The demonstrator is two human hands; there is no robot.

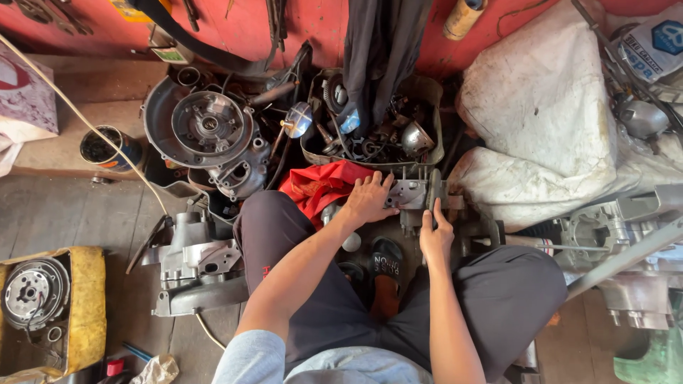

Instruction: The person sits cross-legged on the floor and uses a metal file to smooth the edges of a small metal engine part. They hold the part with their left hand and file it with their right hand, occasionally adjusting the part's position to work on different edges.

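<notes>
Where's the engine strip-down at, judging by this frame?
Done: a round engine cover and a grey casing lie detached on the floor, loose parts fill the tray. In hand: left hand and right hand press on a small metal housing. Left: that housing looks assembled; I can't tell more.

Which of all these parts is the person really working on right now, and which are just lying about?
In hand:
- grey metal engine part, touched by the left hand and the right hand

Lying about:
- red rag
- round engine casing
- tray of small parts
- white sack
- tin can
- yellow box with a metal disc
</notes>
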